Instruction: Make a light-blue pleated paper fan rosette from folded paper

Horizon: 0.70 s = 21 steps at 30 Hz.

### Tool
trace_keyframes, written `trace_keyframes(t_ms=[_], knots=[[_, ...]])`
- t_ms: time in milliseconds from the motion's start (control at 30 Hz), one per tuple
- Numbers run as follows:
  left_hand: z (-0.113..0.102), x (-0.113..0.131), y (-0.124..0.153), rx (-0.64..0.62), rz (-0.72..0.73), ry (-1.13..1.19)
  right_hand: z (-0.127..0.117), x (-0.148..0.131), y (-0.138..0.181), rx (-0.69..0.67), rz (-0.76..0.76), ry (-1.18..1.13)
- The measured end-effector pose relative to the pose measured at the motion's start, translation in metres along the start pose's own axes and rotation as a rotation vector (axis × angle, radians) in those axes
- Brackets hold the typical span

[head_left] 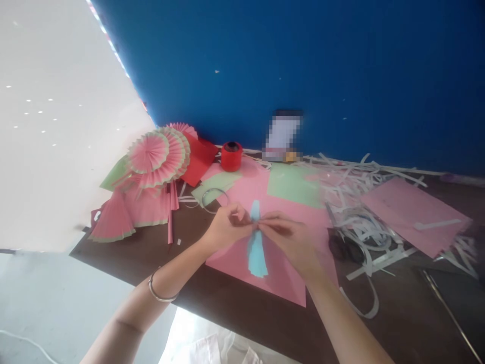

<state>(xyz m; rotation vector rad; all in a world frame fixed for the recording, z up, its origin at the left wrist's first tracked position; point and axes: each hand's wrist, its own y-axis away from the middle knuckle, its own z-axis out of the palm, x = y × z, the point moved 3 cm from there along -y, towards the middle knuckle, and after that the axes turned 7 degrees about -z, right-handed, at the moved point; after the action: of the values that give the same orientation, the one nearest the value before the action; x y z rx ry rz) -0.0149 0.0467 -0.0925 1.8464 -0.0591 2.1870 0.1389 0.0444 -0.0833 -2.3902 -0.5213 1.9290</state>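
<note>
A strip of light blue pleated paper hangs upright in front of me, narrow at the middle and fanned out at its lower end. My left hand is closed, its thumb and fingers pinching the paper's middle from the left. From the other side my right hand pinches the same spot, fingertips meeting the left ones. Any small thing between the fingertips is too fine to make out. Beneath both hands lies a large pink paper sheet.
Pink and green pleated paper fans are piled at the left. A red roll of tape or ribbon stands behind the hands, near a blurred-out upright phone-like object. White paper strips and dark-handled scissors lie right. A blue wall rises behind.
</note>
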Motion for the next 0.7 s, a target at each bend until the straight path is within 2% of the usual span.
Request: trace_keyframes(t_ms=[200, 500, 700], knots=[[0.0, 0.004, 0.002, 0.014, 0.022, -0.072, -0.001, -0.007, -0.001, -0.014, -0.05, 0.085], [-0.001, 0.008, 0.004, 0.031, 0.104, -0.161, 0.0, -0.012, 0.003, 0.076, -0.24, 0.302], [0.0, 0.008, 0.004, 0.018, 0.126, -0.152, 0.001, -0.013, 0.004, 0.08, -0.241, 0.307]])
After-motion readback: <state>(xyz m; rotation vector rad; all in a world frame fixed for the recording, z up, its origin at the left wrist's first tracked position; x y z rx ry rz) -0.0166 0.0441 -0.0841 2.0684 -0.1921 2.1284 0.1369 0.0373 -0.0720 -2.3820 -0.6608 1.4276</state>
